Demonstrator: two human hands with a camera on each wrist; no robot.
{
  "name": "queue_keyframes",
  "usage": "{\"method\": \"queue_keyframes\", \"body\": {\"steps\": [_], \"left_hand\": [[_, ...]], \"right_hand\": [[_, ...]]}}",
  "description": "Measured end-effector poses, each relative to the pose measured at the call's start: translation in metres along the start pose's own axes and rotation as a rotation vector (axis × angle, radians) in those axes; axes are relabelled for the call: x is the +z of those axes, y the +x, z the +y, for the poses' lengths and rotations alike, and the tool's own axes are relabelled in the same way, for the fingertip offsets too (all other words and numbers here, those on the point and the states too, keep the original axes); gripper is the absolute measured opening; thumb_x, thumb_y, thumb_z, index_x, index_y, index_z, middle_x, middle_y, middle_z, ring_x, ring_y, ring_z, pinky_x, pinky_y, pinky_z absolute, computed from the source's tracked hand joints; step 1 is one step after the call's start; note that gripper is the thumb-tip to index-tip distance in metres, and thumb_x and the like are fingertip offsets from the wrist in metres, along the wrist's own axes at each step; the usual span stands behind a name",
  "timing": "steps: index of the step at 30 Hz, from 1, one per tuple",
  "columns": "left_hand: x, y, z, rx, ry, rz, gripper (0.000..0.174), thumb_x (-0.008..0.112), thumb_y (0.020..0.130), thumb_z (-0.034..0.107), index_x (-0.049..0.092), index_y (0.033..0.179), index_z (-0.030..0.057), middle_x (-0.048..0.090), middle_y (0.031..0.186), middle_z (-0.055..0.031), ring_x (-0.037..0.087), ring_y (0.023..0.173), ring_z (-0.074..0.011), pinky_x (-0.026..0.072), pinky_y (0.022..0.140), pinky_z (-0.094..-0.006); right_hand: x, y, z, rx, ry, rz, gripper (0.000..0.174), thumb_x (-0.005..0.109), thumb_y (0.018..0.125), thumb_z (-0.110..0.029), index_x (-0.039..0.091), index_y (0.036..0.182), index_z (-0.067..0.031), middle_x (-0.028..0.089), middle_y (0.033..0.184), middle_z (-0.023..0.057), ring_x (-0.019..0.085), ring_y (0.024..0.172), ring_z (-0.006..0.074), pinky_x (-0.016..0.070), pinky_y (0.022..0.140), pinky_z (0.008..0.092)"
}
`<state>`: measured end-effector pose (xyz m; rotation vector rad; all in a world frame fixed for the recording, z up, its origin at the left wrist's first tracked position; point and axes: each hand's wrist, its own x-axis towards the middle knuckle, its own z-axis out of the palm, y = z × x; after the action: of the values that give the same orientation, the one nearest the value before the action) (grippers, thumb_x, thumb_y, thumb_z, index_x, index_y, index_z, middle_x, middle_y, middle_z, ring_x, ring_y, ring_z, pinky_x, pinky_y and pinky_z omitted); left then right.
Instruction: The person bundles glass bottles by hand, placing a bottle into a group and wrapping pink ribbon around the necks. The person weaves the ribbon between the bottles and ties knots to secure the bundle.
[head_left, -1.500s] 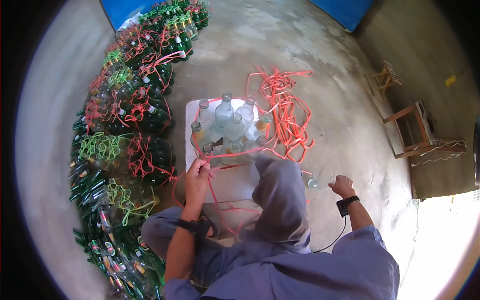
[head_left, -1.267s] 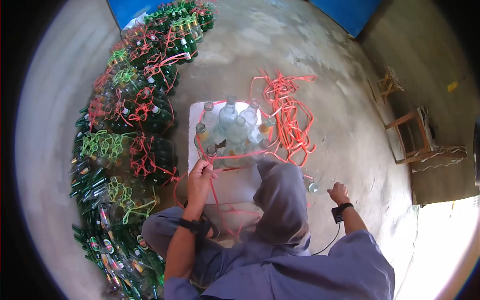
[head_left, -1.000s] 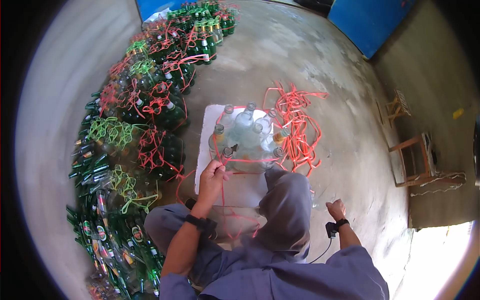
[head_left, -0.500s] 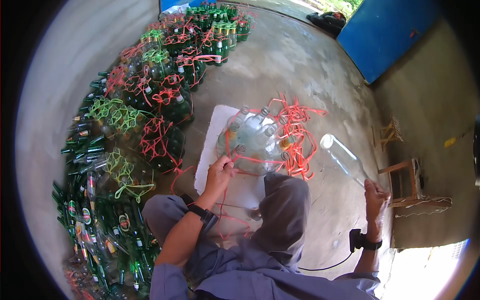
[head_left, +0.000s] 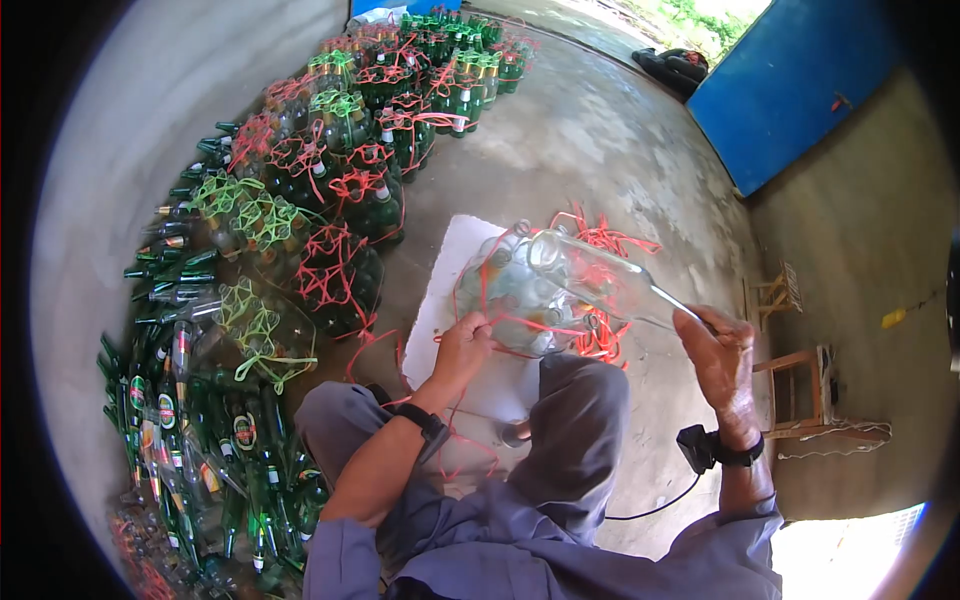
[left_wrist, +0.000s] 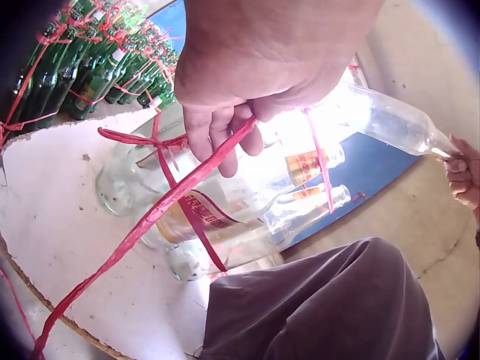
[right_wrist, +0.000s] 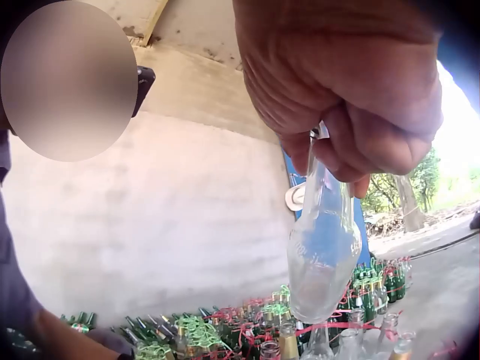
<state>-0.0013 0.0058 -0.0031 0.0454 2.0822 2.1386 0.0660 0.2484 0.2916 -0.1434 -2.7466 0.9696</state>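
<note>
The right hand (head_left: pixel 722 362) grips a clear glass bottle (head_left: pixel 600 272) by its neck, base pointing left over a cluster of clear bottles; the right wrist view shows this bottle (right_wrist: pixel 324 255) hanging below the curled fingers. The left hand (head_left: pixel 462 352) pinches red strap at the near left side of the cluster. In the left wrist view, the left hand (left_wrist: pixel 262 82) holds the red strap (left_wrist: pixel 142 225), which runs down to the lower left. Red strap loops around the standing bottles (left_wrist: pixel 202 214), some with labels. They stand on a white board (head_left: pixel 432 300).
Bundled green and clear bottles (head_left: pixel 340 270) tied with red and green strap line the left side, with loose green bottles (head_left: pixel 190 440) nearer. A heap of red strap (head_left: pixel 605 240) lies behind the cluster. Wooden stools (head_left: pixel 800 390) stand at the right; a blue door (head_left: pixel 780 95) is beyond.
The right hand has risen from the floor at the right with a clear bottle and moved left to the cluster. The left hand keeps its pinch on the strap. The head view has shifted.
</note>
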Motion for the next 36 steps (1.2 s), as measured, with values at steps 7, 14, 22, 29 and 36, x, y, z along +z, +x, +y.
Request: {"method": "queue_keyframes", "body": {"steps": [7,14,22,29,36], "left_hand": [[-0.003,-0.004,0.013,-0.059,-0.053,-0.021,0.013,0.050,0.100,0.006,0.052,0.088,0.0022,0.051,0.075,-0.0021,0.055,0.066,-0.0102,0.0587,0.079,-0.0355],[0.000,-0.006,0.020,-0.075,-0.052,0.012,0.012,0.051,0.099,0.007,0.053,0.089,0.0018,0.054,0.075,-0.0024,0.056,0.066,-0.0109,0.0588,0.077,-0.0349],[0.000,-0.004,0.013,-0.065,-0.035,0.005,0.010,0.049,0.098,0.005,0.053,0.090,0.0008,0.055,0.076,-0.0027,0.058,0.067,-0.0113,0.0589,0.077,-0.0328],[0.000,0.000,0.006,-0.051,0.043,0.016,0.011,0.051,0.100,0.008,0.054,0.092,0.0005,0.055,0.077,-0.0039,0.060,0.067,-0.0118,0.0593,0.077,-0.0331],[0.002,0.000,0.003,-0.051,-0.017,0.018,0.013,0.051,0.101,0.008,0.054,0.093,-0.0001,0.055,0.077,-0.0031,0.057,0.066,-0.0108,0.0599,0.080,-0.0347]], "right_hand": [[0.045,0.021,0.001,-0.112,-0.052,-0.112,0.023,0.071,0.092,-0.019,0.072,0.096,0.0044,0.057,0.062,0.0084,0.051,0.058,0.0113,0.0453,0.056,0.0306],[0.071,0.038,-0.010,-0.339,-0.329,-0.160,0.028,0.074,0.090,-0.022,0.072,0.096,0.0055,0.060,0.061,0.0180,0.060,0.054,0.0200,0.0457,0.053,0.0354],[0.094,0.073,-0.041,-0.411,-0.484,-0.400,0.028,0.068,0.088,-0.025,0.073,0.095,0.0015,0.068,0.077,0.0236,0.068,0.079,0.0393,0.0521,0.074,0.0485],[0.100,0.109,-0.036,-0.438,-0.448,-0.424,0.023,0.066,0.086,-0.022,0.072,0.088,-0.0001,0.067,0.075,0.0194,0.068,0.078,0.0371,0.0524,0.071,0.0468],[0.103,0.150,-0.027,-0.507,-0.415,-0.635,0.023,0.062,0.083,-0.019,0.061,0.074,0.0026,0.059,0.073,0.0240,0.059,0.065,0.0389,0.0498,0.063,0.0450]]}}
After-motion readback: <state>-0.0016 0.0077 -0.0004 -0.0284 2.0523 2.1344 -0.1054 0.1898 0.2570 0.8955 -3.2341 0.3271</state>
